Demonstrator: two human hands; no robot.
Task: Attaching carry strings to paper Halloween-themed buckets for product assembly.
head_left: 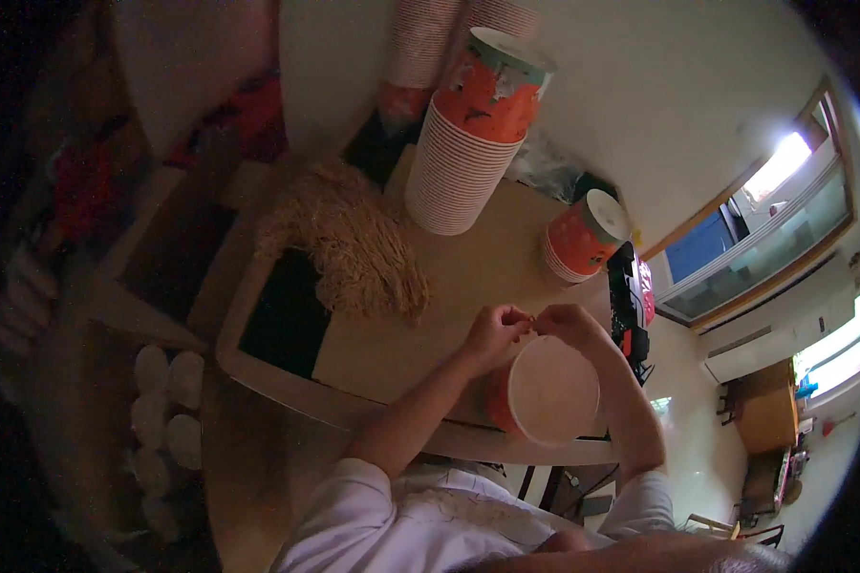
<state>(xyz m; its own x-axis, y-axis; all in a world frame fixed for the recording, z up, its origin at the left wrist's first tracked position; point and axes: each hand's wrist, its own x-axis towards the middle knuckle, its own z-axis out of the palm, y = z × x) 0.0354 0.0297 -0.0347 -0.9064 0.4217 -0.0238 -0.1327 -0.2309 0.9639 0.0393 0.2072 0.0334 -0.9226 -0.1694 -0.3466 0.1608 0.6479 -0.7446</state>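
Observation:
My left hand [499,331] and my right hand [568,326] meet at the far rim of a paper bucket [558,393]. Fingers and thumbs are pinched close together, and whatever is between them is too small to make out. The bucket, orange outside and pale inside, is near the table's front edge with its opening facing me. It stands between my forearms. Left of my hands lies a bundle of dry, straw-coloured strands [358,244]. Beyond it rises a tall stack of nested paper buckets [463,162], with an orange and green one upside down on top.
A shorter stack of upturned buckets [583,239] stands at the table's right side, beside a black object [629,296]. Clear plastic wrap [548,170] lies against the wall. Several pale rounded packs [167,401] sit low at the left. A dark green patch [282,315] shows on the table [373,353].

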